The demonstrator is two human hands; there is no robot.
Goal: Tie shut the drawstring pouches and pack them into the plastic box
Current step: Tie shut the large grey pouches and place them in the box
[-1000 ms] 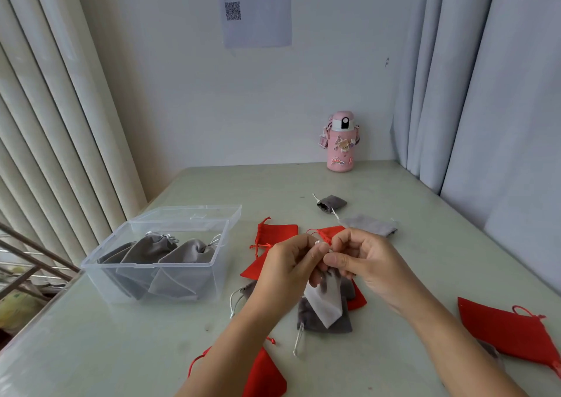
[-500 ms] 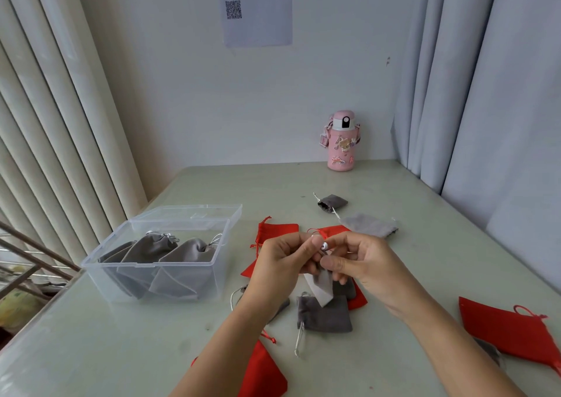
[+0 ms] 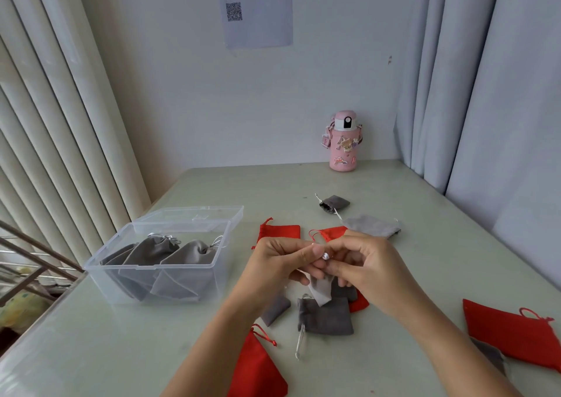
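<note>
Pale green table ran back to a white wall, with curtains on both sides, a printed sheet pinned above and a pink bottle standing upright at the far edge. At the left sat the clear box, its lid folded open behind it and several tied grey pouches lying inside. Both hands met above the middle of the table, to the right of the box and apart from it. The left hand and the right hand had their fingers curled and pinched the silver cord of a light grey pouch, which hung just beneath the fingertips, between the two hands and clear of the table. How far its mouth was drawn closed could not be told. Directly under it lay a dark grey pouch with its cord trailing toward the near edge, and a smaller grey one showed beside the left wrist. Red pouches lay around: two behind the hands, one near the left forearm, one at the far right. Farther back lay two more grey pouches.
</note>
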